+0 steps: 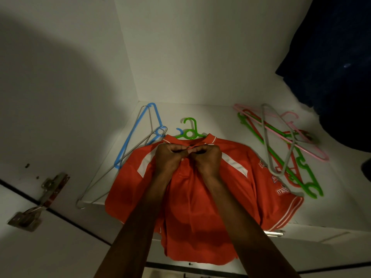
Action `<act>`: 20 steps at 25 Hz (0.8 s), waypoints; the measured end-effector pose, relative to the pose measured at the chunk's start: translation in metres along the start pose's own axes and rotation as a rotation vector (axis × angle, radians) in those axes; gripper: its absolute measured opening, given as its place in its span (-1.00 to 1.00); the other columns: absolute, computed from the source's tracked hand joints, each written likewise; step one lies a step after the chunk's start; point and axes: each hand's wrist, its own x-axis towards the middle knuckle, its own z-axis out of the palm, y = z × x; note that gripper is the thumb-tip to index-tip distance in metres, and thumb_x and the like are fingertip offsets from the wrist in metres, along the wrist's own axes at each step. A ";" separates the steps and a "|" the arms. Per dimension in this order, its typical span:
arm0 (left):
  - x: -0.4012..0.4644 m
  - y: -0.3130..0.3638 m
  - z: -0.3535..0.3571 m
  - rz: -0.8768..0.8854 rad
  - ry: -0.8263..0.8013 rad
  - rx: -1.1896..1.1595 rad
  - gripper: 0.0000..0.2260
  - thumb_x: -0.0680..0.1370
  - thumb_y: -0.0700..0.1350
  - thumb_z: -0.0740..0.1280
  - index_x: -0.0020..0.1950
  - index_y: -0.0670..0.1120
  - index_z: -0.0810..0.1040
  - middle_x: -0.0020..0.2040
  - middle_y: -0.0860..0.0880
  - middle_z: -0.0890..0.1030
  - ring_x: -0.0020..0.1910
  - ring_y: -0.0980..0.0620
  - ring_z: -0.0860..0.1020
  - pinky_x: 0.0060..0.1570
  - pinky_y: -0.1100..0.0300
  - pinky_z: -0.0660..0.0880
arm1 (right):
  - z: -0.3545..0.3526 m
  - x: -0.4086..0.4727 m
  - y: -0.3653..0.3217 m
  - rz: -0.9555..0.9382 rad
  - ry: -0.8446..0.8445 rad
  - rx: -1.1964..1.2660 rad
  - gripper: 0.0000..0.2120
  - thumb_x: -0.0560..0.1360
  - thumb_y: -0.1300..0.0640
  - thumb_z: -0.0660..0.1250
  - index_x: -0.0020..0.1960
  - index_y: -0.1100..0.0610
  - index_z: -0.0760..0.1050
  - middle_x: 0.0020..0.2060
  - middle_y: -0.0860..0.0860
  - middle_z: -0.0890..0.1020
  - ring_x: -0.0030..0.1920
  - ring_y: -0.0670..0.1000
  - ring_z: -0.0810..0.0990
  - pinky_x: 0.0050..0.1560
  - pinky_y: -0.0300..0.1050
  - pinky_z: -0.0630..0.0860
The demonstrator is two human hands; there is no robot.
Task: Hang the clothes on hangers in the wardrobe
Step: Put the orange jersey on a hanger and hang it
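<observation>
A red shirt (200,183) was laid on the wardrobe shelf (220,117), a green hanger (189,129) already threaded through its collar, which was pinched by both the left hand (170,159) and right hand (206,160). Hanging on the rail was judged still to come; spare hangers (285,149) were left alongside.

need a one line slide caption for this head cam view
Both hands, left and right, pinch the red shirt's collar on a green hanger.
</observation>
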 end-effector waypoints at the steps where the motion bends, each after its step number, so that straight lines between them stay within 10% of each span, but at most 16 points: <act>1: 0.000 0.000 0.001 0.000 0.000 -0.004 -0.87 0.42 -0.24 0.59 -0.10 -0.06 0.74 -0.28 0.01 0.72 -0.41 0.17 0.62 -0.34 0.34 0.51 | 0.000 -0.001 0.000 -0.018 0.004 -0.019 -0.87 0.38 0.31 0.57 -0.21 0.09 0.75 -0.31 -0.06 0.73 -0.30 -0.06 0.71 -0.10 0.09 0.70; 15: 0.012 -0.002 -0.022 -0.074 -0.239 -0.031 -0.92 0.61 -0.20 0.40 -0.01 -0.09 0.69 -0.37 -0.01 0.61 -0.42 0.16 0.52 -0.45 0.32 0.40 | -0.008 -0.001 -0.011 0.115 -0.131 0.204 -0.95 0.44 0.40 0.46 -0.14 0.31 0.68 -0.25 0.19 0.72 -0.29 0.12 0.68 -0.23 -0.03 0.63; 20: 0.006 0.001 -0.012 -0.043 -0.138 0.117 -0.92 0.61 -0.21 0.38 0.00 -0.07 0.66 -0.38 0.00 0.61 -0.50 0.20 0.49 -0.48 0.32 0.40 | -0.003 0.001 -0.003 -0.056 -0.126 -0.029 -0.87 0.39 0.27 0.42 -0.23 0.06 0.69 -0.29 0.00 0.73 -0.27 0.01 0.70 -0.14 0.06 0.67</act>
